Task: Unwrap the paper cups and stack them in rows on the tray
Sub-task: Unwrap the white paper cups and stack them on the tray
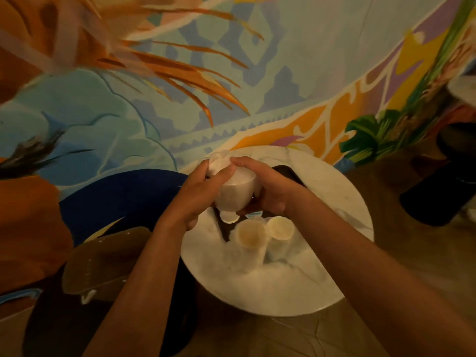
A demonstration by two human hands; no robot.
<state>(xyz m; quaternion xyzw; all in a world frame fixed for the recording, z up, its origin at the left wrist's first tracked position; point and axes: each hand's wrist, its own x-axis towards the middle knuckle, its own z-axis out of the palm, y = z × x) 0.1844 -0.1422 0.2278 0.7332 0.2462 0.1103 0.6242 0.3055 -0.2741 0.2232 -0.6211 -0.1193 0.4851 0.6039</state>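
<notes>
Both hands hold a wrapped stack of white paper cups [235, 193] above the round white marble table [342, 202]. My left hand [199, 195] grips its left side, with the fingers up at the bunched wrapper [219, 161] on top. On the stack's right side my right hand [270, 188] is closed. Two upright paper cup stacks stand on the table just below the hands, one cup stack [251, 235] to the left and another cup stack [279, 229] to the right. A dark tray [288, 173] shows partly behind my right hand. The picture is blurred.
A blue cushioned seat [116, 197] and a brown chair [103, 258] lie left of the table. A painted mural wall [231, 86] rises behind. Dark objects [443, 181] stand at the right on the wooden floor [257, 336].
</notes>
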